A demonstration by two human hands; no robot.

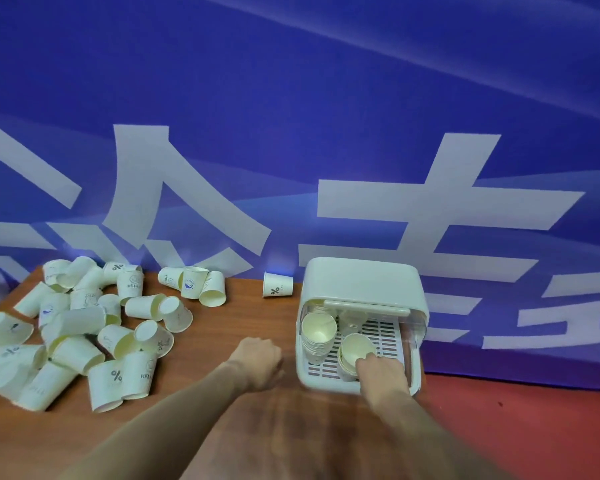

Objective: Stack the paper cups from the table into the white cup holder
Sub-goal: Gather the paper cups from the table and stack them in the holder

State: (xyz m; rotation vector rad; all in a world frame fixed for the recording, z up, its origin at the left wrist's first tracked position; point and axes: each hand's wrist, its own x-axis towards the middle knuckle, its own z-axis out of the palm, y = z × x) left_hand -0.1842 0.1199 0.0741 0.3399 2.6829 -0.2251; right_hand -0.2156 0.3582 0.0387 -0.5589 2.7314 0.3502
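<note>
Head view — right hand (383, 374) fingers grip cup (355, 348).

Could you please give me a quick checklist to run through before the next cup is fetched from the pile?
1. White cup holder lid raised, tray reachable: ok.
2. Right hand done with the near stack: not ok, fingers on its rim.
3. Far stack upright in the holder: ok.
4. Left hand free: cannot tell, fingers curled under.
5. Loose cups within reach on the table: ok.
6. Lone cup near the holder: ok, on its side.
</note>
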